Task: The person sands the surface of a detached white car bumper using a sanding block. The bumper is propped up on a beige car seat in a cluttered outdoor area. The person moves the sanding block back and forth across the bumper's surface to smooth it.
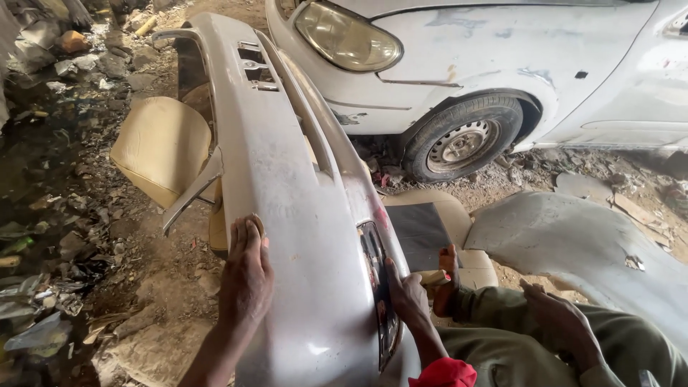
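Observation:
A long silver-grey car bumper (287, 179) lies lengthwise in front of me, propped on beige seat cushions. My left hand (246, 278) presses flat on its upper face, fingers together, with a small tan pad (258, 225) under the fingertips. My right hand (407, 295) grips the bumper's right edge beside the dark lamp opening (376, 276). A red cloth (444, 374) sits at my right forearm.
A dark sanding sheet (419, 233) lies on a beige cushion (459, 215) to the right. A second beige seat (161, 147) is on the left. White car (502, 50), its wheel (462, 140), grey body panel (588, 244). Another person's hand (560, 319) rests on an olive-clad leg. Rubble litters the ground at left.

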